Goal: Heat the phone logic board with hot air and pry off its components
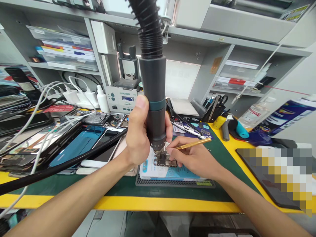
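Note:
My left hand (138, 131) is wrapped round the black handle of a hot air gun (156, 89), which points straight down. Its metal nozzle sits just above a small phone circuit board (164, 160). Between the fingers of my right hand (191, 154) is a thin gold-coloured tool (194, 143), held like a pen; its tip is close to the board and too small to make out, so I cannot tell its kind. Under the board lies a white and blue packet (150, 169), resting on a dark perforated mat (172, 183).
Opened phones and parts, among them a blue phone back (76, 146), crowd the left. A hot air station (123, 98) stands behind. White chargers (81, 97), a tool holder (213, 110) and a dark tablet-like slab (261, 174) surround the green work mat (223, 161). A black cable (74, 158) crosses the left side.

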Available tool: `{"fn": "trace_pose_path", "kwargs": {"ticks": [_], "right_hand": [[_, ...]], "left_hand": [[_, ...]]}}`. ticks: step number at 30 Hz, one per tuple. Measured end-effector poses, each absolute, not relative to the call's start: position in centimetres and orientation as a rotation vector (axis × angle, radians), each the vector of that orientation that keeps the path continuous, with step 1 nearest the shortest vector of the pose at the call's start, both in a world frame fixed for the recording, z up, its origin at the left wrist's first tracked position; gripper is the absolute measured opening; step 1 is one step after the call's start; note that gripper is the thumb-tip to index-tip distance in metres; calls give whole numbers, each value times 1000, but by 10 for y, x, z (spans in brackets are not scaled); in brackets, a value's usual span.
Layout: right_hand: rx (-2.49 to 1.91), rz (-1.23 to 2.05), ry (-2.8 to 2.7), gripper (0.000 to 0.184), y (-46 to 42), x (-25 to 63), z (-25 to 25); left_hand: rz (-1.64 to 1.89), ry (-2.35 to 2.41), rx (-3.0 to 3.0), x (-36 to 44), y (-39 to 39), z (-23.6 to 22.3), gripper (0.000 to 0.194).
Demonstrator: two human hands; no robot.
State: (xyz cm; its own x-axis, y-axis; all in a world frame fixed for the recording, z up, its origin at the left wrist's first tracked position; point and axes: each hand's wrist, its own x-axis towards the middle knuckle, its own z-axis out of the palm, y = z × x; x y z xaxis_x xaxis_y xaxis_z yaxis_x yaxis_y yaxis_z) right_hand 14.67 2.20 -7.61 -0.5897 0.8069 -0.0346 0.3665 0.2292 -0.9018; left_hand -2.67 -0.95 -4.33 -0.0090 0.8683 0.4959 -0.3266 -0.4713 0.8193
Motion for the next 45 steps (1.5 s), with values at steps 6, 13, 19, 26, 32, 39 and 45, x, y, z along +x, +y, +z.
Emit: {"fn": "trace_pose_path", "kwargs": {"ticks": [6,13,19,26,32,39,45], "right_hand": [[-1061,1330,-2070,11,22,147,-77],[-1044,1337,-2060,14,22,149,-78],[-1040,1360,-2040,11,23,148,-78],[-1041,1355,-2055,11,21,147,-76],[-1054,1359,-2050,11,22,147,-77],[-1069,1324,-2077,10,21,147,-75],[-1053,1337,-2074,13,21,148,-73]], "left_hand": [[1627,617,1375,-27,-10,-43,78],[1641,594,1404,-27,-11,-42,73],[1661,597,1395,-25,-11,-47,66],[1624,600,1356,-22,-15,-46,60],[1624,612,1366,-24,-13,-48,62],[1689,624,1339,-24,-10,-47,65],[1705,654,1362,-25,-12,-46,66]]}}
